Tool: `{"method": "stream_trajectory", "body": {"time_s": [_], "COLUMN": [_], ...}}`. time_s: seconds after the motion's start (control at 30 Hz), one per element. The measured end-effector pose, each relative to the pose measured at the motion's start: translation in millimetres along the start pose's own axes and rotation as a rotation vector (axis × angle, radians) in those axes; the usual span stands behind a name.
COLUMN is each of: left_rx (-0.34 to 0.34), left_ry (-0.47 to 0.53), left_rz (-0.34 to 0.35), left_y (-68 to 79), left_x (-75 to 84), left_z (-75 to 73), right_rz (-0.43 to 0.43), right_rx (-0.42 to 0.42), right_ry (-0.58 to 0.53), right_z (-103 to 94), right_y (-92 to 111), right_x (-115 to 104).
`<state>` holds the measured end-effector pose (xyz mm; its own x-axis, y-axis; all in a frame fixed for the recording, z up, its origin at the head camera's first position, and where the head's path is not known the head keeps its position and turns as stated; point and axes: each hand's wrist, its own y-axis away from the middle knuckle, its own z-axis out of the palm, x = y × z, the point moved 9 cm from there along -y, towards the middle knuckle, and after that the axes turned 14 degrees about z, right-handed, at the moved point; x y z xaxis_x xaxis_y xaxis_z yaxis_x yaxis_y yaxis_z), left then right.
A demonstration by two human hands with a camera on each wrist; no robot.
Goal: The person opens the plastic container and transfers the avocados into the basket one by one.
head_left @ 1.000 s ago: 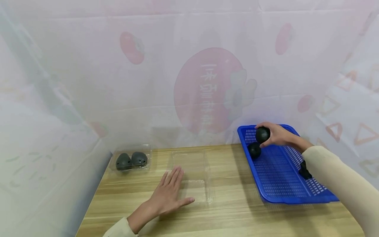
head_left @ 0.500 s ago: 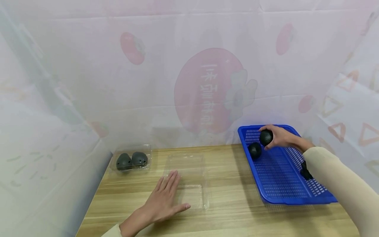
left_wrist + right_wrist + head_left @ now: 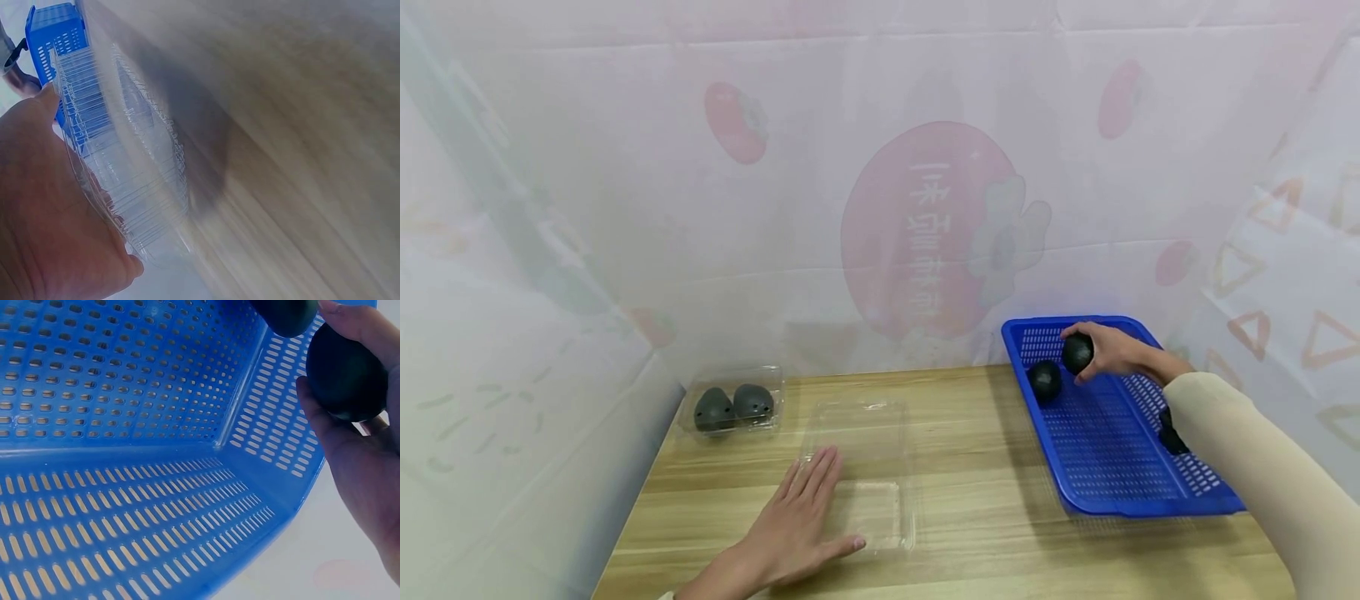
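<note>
In the head view my right hand [image 3: 1116, 348] holds a dark avocado [image 3: 1077, 353] between thumb and fingers, above the far end of the blue basket [image 3: 1105, 507]. Another avocado [image 3: 1044, 381] lies by the basket's left wall. The right wrist view shows the held avocado [image 3: 347, 375] beside the other. My left hand [image 3: 793, 521], fingers straight and thumb spread, lies against the left side of a clear plastic clamshell box [image 3: 872, 512]. That box stands unfolded, with nothing visible inside. Ribbed clear walls of the box [image 3: 125, 169] show in the left wrist view.
A second clear box [image 3: 775, 379] with two dark avocados [image 3: 733, 407] stands at the table's back left. A black object [image 3: 1171, 435], partly hidden by the right sleeve, lies at the basket's right side. Printed cloth [image 3: 805, 250] hangs behind the wooden table [image 3: 970, 467].
My left hand and the unfolded clear box have slid toward me and slightly left. My right hand, holding the avocado, has shifted a little right and nearer, away from the other avocado.
</note>
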<state>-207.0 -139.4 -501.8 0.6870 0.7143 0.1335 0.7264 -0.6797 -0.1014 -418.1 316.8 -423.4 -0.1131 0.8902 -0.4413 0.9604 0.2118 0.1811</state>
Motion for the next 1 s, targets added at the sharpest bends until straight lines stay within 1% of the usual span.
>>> {"method": "stream_trajectory", "body": {"time_s": [0.13,0.33,0.4,0.5,0.63,0.67,0.9,1.0], "left_rx": [0.038,0.116,0.115,0.090,0.048,0.046,0.081,0.092], "left_ry": [-0.004,-0.081,-0.094,-0.068,-0.022,-0.027,-0.098,-0.131], "left_rz": [0.018,0.051,0.054,0.046,0.017,0.017,0.019,0.018], "left_y": [9.1,22.8,25.9,30.9,39.8,42.0,56.5,62.9], "left_x": [2.5,5.0,6.0,7.1,6.0,5.5,1.6,0.9], "left_z": [-3.9,-7.5,-8.4,-8.4,-6.1,-5.3,-1.8,-1.2], "right_rz": [-0.004,0.005,0.008,0.006,0.011,0.014,0.043,0.033], "right_rx": [0.000,-0.004,-0.005,-0.013,-0.024,-0.027,-0.048,-0.053], "right_ry": [0.005,0.004,0.004,0.003,0.006,0.009,-0.006,-0.003], "right_z": [2.4,6.0,6.7,7.8,9.9,10.5,15.1,17.4], "right_y": [-2.3,-4.8,-5.1,-5.3,-5.4,-4.9,-3.1,-3.8], "right_x": [0.9,3.3,4.8,6.4,9.0,9.8,16.3,17.1]}}
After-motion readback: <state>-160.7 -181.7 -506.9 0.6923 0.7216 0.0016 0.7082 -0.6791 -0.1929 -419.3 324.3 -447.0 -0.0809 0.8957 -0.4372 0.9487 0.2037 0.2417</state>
